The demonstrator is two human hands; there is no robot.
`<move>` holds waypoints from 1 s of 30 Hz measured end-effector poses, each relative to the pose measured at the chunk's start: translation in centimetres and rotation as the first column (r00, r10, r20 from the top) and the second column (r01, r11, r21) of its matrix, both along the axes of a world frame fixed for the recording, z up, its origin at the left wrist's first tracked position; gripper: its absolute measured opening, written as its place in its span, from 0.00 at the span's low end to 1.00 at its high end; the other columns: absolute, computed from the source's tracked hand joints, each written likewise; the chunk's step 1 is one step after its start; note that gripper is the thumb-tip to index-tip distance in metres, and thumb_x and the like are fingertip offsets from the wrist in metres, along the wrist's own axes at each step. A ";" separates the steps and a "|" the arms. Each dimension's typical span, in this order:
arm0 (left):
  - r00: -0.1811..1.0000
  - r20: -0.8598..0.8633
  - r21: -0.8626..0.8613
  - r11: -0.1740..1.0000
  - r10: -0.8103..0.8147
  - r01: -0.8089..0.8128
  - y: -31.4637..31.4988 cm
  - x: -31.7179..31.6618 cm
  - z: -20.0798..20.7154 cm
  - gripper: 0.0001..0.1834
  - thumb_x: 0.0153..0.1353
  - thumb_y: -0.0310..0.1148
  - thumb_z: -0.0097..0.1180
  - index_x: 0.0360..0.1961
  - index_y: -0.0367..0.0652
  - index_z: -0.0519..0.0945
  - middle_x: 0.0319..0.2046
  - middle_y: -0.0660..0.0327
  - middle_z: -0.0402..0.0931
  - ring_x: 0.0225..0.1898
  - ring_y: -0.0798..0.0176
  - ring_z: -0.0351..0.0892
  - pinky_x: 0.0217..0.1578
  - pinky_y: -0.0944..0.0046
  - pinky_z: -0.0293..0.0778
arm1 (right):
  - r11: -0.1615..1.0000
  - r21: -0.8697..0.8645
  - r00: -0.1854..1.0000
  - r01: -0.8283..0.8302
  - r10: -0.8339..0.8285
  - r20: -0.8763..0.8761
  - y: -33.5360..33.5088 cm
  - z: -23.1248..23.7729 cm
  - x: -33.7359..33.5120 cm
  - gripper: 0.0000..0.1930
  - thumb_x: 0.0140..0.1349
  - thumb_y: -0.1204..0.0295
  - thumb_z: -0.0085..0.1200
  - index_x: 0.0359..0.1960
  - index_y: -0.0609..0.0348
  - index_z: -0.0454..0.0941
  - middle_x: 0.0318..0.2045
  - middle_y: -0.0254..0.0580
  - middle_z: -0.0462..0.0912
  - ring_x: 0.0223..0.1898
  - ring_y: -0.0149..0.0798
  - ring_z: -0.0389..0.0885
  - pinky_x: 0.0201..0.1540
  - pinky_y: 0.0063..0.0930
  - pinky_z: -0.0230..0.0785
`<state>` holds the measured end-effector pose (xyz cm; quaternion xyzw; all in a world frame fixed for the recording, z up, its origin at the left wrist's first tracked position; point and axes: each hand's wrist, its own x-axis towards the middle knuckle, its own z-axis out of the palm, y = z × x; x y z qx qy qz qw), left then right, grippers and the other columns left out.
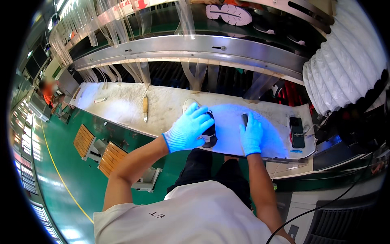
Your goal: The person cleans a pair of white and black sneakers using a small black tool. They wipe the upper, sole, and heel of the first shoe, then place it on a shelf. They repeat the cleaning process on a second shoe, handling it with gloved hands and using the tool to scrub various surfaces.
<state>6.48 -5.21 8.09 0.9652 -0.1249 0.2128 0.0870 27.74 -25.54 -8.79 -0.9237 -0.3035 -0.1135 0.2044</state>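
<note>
Your left hand [189,128] clasps a sneaker [210,130] at the worktable [168,107], apparently steadying it; your right hand [251,134] grips a dark object [245,118].

Item 1: white sign [129,7] at the upper edge, above the clear plastic strips; red characters, partly cut off and covered, beside a red arrow [141,4] pointing down. Item 2: pale shirt [183,215] of the person; short dark lettering on the front, standing inverted in this view. Item 3: dark phone [298,141] on the right of the worktable [122,91]; a small band of light lettering, too small to read surely.
</note>
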 end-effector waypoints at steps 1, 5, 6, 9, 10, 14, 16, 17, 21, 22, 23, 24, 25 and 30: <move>0.999 -0.012 0.015 0.999 -0.035 0.035 0.8 1.0 -1.6 0.29 0.44 0.33 0.75 0.52 0.37 0.85 0.51 0.47 0.82 0.58 0.36 0.78 0.65 0.40 0.75 | 0.999 0.029 1.000 -0.023 0.023 0.014 0.2 -0.7 0.4 0.36 0.65 0.61 0.72 0.72 0.60 0.73 0.56 0.56 0.85 0.58 0.61 0.82 0.62 0.56 0.76; 0.999 -0.049 0.204 0.979 -0.017 0.027 2.4 2.0 -3.5 0.15 0.46 0.36 0.75 0.34 0.42 0.84 0.45 0.53 0.81 0.55 0.44 0.79 0.67 0.43 0.74 | 0.998 0.009 0.997 -0.066 0.066 -0.032 -0.2 0.0 0.6 0.30 0.67 0.62 0.70 0.68 0.60 0.77 0.54 0.56 0.85 0.57 0.59 0.83 0.60 0.55 0.77; 0.996 -0.089 0.182 0.983 -0.002 0.018 3.3 2.0 -3.8 0.16 0.46 0.37 0.75 0.34 0.42 0.85 0.44 0.53 0.81 0.55 0.44 0.79 0.67 0.44 0.74 | 0.997 -0.022 0.995 -0.073 0.071 -0.070 -0.3 0.6 0.6 0.29 0.67 0.62 0.70 0.67 0.60 0.78 0.54 0.57 0.85 0.57 0.59 0.83 0.61 0.55 0.77; 0.986 -0.157 0.164 0.986 0.063 -0.037 7.5 0.7 -2.9 0.18 0.47 0.37 0.76 0.38 0.41 0.87 0.44 0.51 0.82 0.56 0.42 0.80 0.69 0.47 0.74 | 0.990 0.000 0.990 -0.139 0.139 0.019 -0.1 4.9 1.0 0.30 0.66 0.62 0.71 0.67 0.61 0.79 0.56 0.59 0.85 0.61 0.62 0.82 0.65 0.54 0.76; 0.966 -0.239 0.154 0.986 0.102 -0.066 8.2 0.4 -1.6 0.19 0.48 0.38 0.76 0.41 0.40 0.88 0.49 0.51 0.83 0.59 0.42 0.81 0.70 0.45 0.74 | 0.965 0.169 0.973 -0.203 0.178 0.148 0.2 7.2 1.9 0.32 0.65 0.61 0.73 0.68 0.61 0.78 0.58 0.60 0.84 0.62 0.63 0.81 0.67 0.54 0.75; 0.945 -0.295 0.204 0.975 0.144 -0.085 9.6 0.0 -1.2 0.20 0.50 0.38 0.76 0.43 0.40 0.89 0.54 0.52 0.83 0.63 0.43 0.80 0.71 0.46 0.72 | 0.818 0.489 0.904 -0.304 0.086 0.420 4.9 19.5 7.2 0.36 0.62 0.61 0.76 0.68 0.64 0.79 0.64 0.62 0.83 0.66 0.65 0.79 0.72 0.54 0.71; 0.958 -0.208 0.170 0.972 0.195 -0.161 8.7 -1.7 -1.0 0.21 0.51 0.38 0.75 0.45 0.39 0.88 0.57 0.52 0.83 0.64 0.43 0.80 0.71 0.46 0.73 | 0.730 0.587 0.895 -0.349 0.075 0.440 9.2 24.9 10.4 0.37 0.61 0.59 0.77 0.69 0.63 0.79 0.65 0.63 0.83 0.68 0.63 0.79 0.72 0.51 0.71; 0.962 -0.160 0.137 0.971 0.219 -0.198 8.1 -2.3 -0.9 0.22 0.51 0.38 0.75 0.46 0.39 0.88 0.58 0.51 0.82 0.64 0.42 0.79 0.70 0.46 0.74 | 0.754 0.577 0.891 -0.314 0.024 0.453 11.5 27.3 12.1 0.38 0.60 0.58 0.77 0.70 0.63 0.78 0.64 0.62 0.83 0.67 0.62 0.80 0.71 0.52 0.72; 0.945 0.039 -0.213 0.927 0.324 -0.309 4.3 -5.5 -1.0 0.23 0.51 0.34 0.76 0.48 0.38 0.85 0.57 0.48 0.81 0.63 0.39 0.81 0.62 0.43 0.80 | 0.855 0.473 0.950 -0.213 0.067 0.306 19.4 32.6 20.1 0.47 0.54 0.49 0.79 0.71 0.66 0.77 0.65 0.65 0.83 0.68 0.64 0.81 0.72 0.51 0.72; 0.930 0.157 -0.238 0.926 0.334 -0.292 3.1 -6.3 -1.9 0.23 0.52 0.33 0.77 0.48 0.39 0.85 0.57 0.48 0.83 0.62 0.39 0.83 0.60 0.43 0.82 | 0.878 0.436 0.958 -0.197 0.078 0.277 20.7 33.1 22.1 0.48 0.53 0.48 0.79 0.71 0.67 0.77 0.65 0.66 0.84 0.67 0.63 0.82 0.72 0.50 0.73; 0.915 0.205 -0.284 0.916 0.348 -0.285 1.7 -6.9 -3.1 0.21 0.53 0.34 0.78 0.47 0.40 0.85 0.56 0.49 0.84 0.61 0.40 0.84 0.59 0.44 0.82 | 0.889 0.411 0.962 -0.201 0.100 0.255 21.5 33.4 24.4 0.50 0.51 0.49 0.80 0.72 0.68 0.77 0.64 0.67 0.85 0.66 0.63 0.84 0.71 0.48 0.74; 0.943 0.156 -0.314 0.920 0.295 -0.236 0.8 -6.8 -3.2 0.21 0.53 0.35 0.79 0.46 0.41 0.86 0.54 0.49 0.85 0.59 0.41 0.86 0.58 0.45 0.83 | 0.889 0.415 0.966 -0.192 0.096 0.240 21.7 33.0 28.2 0.45 0.50 0.51 0.80 0.66 0.68 0.81 0.60 0.66 0.88 0.61 0.61 0.88 0.67 0.46 0.77; 0.959 0.110 -0.358 0.910 0.262 -0.208 0.1 -7.2 -4.0 0.20 0.54 0.35 0.79 0.46 0.41 0.86 0.53 0.49 0.86 0.57 0.41 0.86 0.57 0.45 0.84 | 0.899 0.383 0.973 -0.213 0.160 0.166 22.0 33.4 29.6 0.41 0.49 0.52 0.80 0.62 0.68 0.84 0.57 0.65 0.89 0.58 0.60 0.89 0.64 0.46 0.79; 0.968 -0.045 -0.593 0.773 0.245 -0.223 -3.3 -8.6 -7.6 0.22 0.54 0.37 0.82 0.47 0.40 0.88 0.54 0.49 0.87 0.54 0.43 0.89 0.56 0.48 0.85 | 0.954 0.244 0.972 -0.175 0.128 0.198 21.4 34.7 20.2 0.27 0.51 0.55 0.78 0.47 0.62 0.91 0.41 0.59 0.93 0.45 0.60 0.93 0.53 0.49 0.83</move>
